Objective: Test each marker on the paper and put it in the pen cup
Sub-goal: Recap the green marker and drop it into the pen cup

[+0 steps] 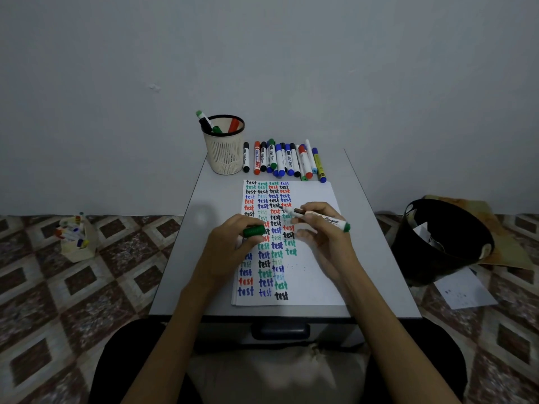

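Green cap (254, 231) pinched in the left hand (230, 246) and the uncapped marker (323, 219) gripped in the right hand (323, 239) hover just apart above the paper (320, 196), probably for testing or recapping before the pen cup (224, 150) at the tabletop's (204, 208) far left.

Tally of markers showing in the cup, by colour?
Green markers: 2
Black marker: 1
Red marker: 1
Total showing in the cup: 4; any deeper inside are hidden.
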Demonstrator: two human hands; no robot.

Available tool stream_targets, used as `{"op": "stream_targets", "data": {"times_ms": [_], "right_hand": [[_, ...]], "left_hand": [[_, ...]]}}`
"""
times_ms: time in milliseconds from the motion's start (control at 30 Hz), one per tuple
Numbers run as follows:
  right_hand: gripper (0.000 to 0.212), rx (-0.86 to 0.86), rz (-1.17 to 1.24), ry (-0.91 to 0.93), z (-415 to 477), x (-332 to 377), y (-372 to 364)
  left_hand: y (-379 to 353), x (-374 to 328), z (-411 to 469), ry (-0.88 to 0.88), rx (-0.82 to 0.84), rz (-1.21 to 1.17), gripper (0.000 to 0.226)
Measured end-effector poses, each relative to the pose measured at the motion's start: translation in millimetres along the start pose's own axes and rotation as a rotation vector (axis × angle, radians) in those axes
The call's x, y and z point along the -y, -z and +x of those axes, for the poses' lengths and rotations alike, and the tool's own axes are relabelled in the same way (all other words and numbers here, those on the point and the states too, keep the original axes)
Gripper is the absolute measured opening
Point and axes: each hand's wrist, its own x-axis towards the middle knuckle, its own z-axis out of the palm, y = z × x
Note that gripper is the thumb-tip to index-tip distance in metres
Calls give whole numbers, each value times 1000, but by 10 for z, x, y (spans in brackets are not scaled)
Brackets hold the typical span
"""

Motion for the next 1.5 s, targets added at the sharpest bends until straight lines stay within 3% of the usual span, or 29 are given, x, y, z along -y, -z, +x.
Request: {"op": "stream_targets", "data": {"times_ms": [100,433,733,833,1133,1267,1400,1500], "right_hand": [[11,80,-25,-35,-9,-2,-12],[14,126,-285,3,-18,-67,-23],[17,72,-536,105,-42,-169,-39],[15,150,-680,116,-64,-215,-50],[10,170,-824,141,-43,-250,-29],[20,149,-883,199,-48,-265,-51],[36,141,-1155,427,12,-260,-89],[34,234,-1368,439,94,-148,-191]], "left_hand": [[17,-15,-4,7,-12,-31,37],[14,-18,-20,-70,63,-73,34],[69,39,-41,127,-35,-510,20],[72,62,-40,106,-28,-469,18],[86,88,-15,-23,-32,-368,21],[70,109,-9,-28,-51,-373,22],[75,115,-15,-23,-110,-364,22],[73,102,-30,-6,-158,-332,29]]}}
